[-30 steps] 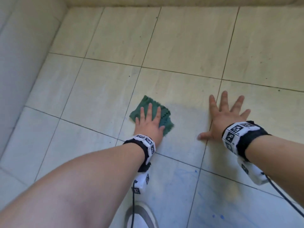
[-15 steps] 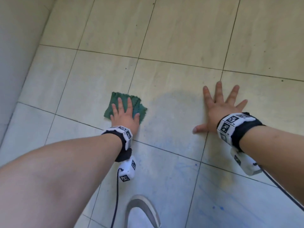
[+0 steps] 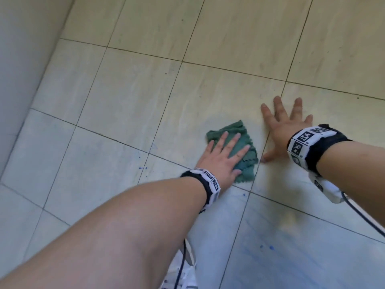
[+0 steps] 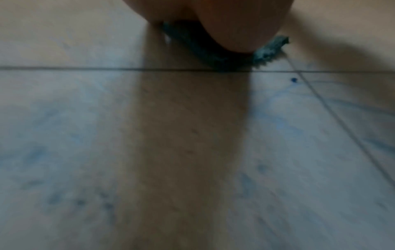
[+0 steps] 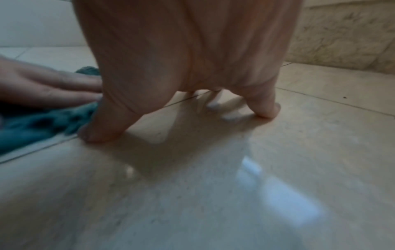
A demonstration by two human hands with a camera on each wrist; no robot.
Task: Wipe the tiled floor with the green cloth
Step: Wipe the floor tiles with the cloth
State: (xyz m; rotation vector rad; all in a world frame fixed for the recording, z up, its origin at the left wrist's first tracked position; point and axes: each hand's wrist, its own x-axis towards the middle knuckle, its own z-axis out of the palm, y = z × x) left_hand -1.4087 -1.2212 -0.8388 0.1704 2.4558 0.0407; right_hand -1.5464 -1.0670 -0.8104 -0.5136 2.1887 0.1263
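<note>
A crumpled green cloth [image 3: 305, 157] lies flat on the pale tiled floor [image 3: 129, 105], in the middle of the head view. My left hand [image 3: 224, 155] presses down on it with straight, spread fingers. In the left wrist view only the cloth's edge [image 4: 269, 50] shows under the palm. My right hand [image 3: 285, 126] lies just right of the cloth, fingers splayed flat on the floor, thumb tip near the cloth's right edge. The right wrist view shows the cloth [image 5: 38, 125] beside that thumb, with the left hand [image 5: 42, 88] on top of it.
A pale wall [image 3: 23, 59] runs along the left, and a stone-look skirting [image 5: 342, 38] stands at the far side. Small blue spots [image 3: 142, 168] and faint blue smears mark the near tiles. A white shoe [image 3: 187, 274] and a cable sit under my left forearm.
My left hand has slid the cloth to the right, from well left of the right hand to right beside its thumb. The right hand has stayed planted on the floor.
</note>
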